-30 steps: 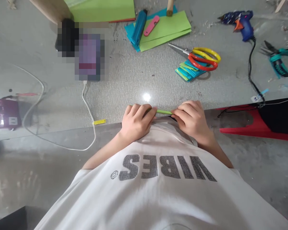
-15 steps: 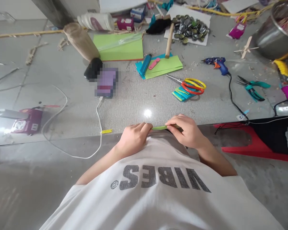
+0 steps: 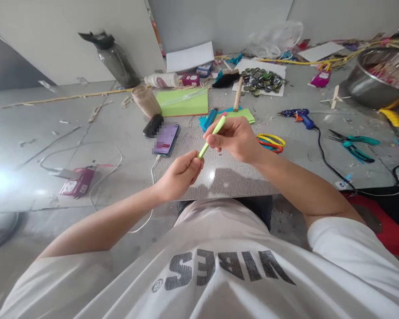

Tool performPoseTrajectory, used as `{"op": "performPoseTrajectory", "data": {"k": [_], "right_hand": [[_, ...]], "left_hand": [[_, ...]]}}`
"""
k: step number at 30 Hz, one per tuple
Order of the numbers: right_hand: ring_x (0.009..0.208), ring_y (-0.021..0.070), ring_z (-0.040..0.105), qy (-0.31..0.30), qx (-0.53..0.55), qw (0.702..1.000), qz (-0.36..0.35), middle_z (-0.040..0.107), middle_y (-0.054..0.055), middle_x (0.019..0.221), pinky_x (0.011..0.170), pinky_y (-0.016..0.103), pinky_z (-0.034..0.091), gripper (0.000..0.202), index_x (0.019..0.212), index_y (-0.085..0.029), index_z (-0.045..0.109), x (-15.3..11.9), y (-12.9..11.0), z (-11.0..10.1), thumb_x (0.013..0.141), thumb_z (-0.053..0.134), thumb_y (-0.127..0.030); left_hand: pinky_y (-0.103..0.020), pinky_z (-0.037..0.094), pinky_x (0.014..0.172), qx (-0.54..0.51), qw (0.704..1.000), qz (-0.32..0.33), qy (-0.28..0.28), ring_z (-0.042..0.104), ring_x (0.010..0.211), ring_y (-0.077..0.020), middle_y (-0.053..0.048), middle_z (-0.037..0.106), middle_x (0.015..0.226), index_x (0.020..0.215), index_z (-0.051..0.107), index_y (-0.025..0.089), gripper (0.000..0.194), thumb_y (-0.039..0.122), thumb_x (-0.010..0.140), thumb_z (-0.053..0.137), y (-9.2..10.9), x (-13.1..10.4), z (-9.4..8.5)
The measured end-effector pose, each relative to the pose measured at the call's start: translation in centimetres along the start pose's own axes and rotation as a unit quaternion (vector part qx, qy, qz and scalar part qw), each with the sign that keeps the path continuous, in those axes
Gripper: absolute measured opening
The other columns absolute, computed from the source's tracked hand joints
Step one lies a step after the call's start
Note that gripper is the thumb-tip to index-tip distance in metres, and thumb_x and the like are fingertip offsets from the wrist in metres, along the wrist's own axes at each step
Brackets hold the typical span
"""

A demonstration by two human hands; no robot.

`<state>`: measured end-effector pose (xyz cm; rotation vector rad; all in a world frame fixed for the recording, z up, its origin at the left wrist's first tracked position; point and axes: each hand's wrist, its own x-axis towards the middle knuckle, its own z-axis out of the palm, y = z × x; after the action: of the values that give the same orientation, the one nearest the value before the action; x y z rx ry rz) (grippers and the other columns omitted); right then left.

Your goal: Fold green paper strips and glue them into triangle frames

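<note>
A narrow light-green strip [image 3: 218,126], looking like folded paper, slants up and right above the table. My left hand [image 3: 181,177] is closed, pinching its lower end between thumb and fingers. Higher along the strip, the fingers of my right hand [image 3: 242,139] close around it. Behind the right hand lie green paper sheets [image 3: 248,116] and a blue cylindrical tool [image 3: 210,119]. Scissors [image 3: 271,141] with yellow and red handles are partly covered by my right hand and forearm.
A phone [image 3: 168,138] on a white cable lies left of my hands. On the right are a glue gun [image 3: 301,116], pliers [image 3: 352,144] and a metal pot [image 3: 375,84]. A hammer [image 3: 238,95] and bottle caps [image 3: 261,82] lie behind; a dark bottle [image 3: 118,64] stands back left.
Both hands have risen from the table's front edge to above the table, carrying the green strip, which now slants. The camera view has tilted up, showing more of the wall.
</note>
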<state>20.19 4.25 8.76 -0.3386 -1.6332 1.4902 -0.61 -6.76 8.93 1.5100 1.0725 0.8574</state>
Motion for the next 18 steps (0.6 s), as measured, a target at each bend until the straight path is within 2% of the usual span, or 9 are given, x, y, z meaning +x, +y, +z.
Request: {"op": "performPoseTrajectory", "data": {"k": [4, 7, 10, 13, 16, 18], "right_hand": [[0.060, 0.0090, 0.052, 0.060, -0.057, 0.997, -0.008, 0.063, -0.004, 0.065, 0.056, 0.025, 0.044, 0.065, 0.079, -0.020, 0.081, 1.6, 0.7, -2.2, 0.081, 0.110, -0.078], [0.057, 0.0079, 0.046, 0.100, -0.064, 0.993, 0.013, 0.059, -0.004, 0.061, 0.052, 0.025, 0.037, 0.072, 0.072, -0.020, 0.078, 1.6, 1.4, -3.0, 0.079, 0.106, -0.086], [0.055, 0.0071, 0.042, 0.129, -0.059, 0.990, 0.021, 0.052, -0.005, 0.056, 0.052, 0.025, 0.032, 0.076, 0.065, -0.020, 0.074, 1.2, 2.1, -3.2, 0.077, 0.105, -0.088], [0.053, 0.0055, 0.036, 0.140, -0.032, 0.989, 0.029, 0.046, -0.008, 0.054, 0.051, 0.025, 0.028, 0.075, 0.065, -0.021, 0.072, 0.8, 2.7, -3.2, 0.075, 0.108, -0.086], [0.053, 0.0050, 0.035, 0.146, 0.006, 0.988, 0.051, 0.048, -0.009, 0.058, 0.050, 0.024, 0.028, 0.075, 0.070, -0.021, 0.073, 0.5, 3.0, -3.3, 0.070, 0.110, -0.086], [0.053, 0.0054, 0.036, 0.152, 0.013, 0.986, 0.069, 0.050, -0.008, 0.058, 0.049, 0.024, 0.029, 0.075, 0.071, -0.022, 0.071, 0.4, 3.3, -3.2, 0.067, 0.111, -0.085]], "left_hand": [[-0.023, 0.031, 0.045, -0.011, 1.000, 0.017, 0.022, 0.037, 0.050, -0.0080, 0.010, 0.042, 0.062, 0.079, 0.047, 0.028, 0.091, 0.117, 0.088, 0.066, -1.4, 4.3, 0.4], [-0.022, 0.033, 0.042, -0.090, 0.996, 0.005, -0.019, 0.037, 0.043, -0.0065, 0.013, 0.035, 0.060, 0.077, 0.044, 0.028, 0.095, 0.117, 0.080, 0.077, -2.5, 6.3, 1.6], [-0.022, 0.037, 0.043, -0.178, 0.980, -0.002, -0.090, 0.041, 0.040, -0.0075, 0.014, 0.033, 0.058, 0.075, 0.045, 0.027, 0.091, 0.108, 0.084, 0.085, -3.5, 7.1, 2.7], [-0.023, 0.041, 0.046, -0.231, 0.964, -0.001, -0.134, 0.045, 0.039, -0.0096, 0.014, 0.034, 0.052, 0.074, 0.046, 0.027, 0.086, 0.101, 0.090, 0.087, -4.5, 7.4, 3.2], [-0.027, 0.048, 0.051, -0.239, 0.956, -0.009, -0.170, 0.055, 0.043, -0.0146, 0.009, 0.043, 0.048, 0.073, 0.048, 0.027, 0.083, 0.099, 0.095, 0.083, -5.6, 7.3, 3.1], [-0.031, 0.055, 0.056, -0.232, 0.957, -0.008, -0.174, 0.062, 0.048, -0.0180, 0.005, 0.051, 0.049, 0.072, 0.050, 0.027, 0.081, 0.098, 0.098, 0.078, -6.2, 7.1, 3.1]]}}
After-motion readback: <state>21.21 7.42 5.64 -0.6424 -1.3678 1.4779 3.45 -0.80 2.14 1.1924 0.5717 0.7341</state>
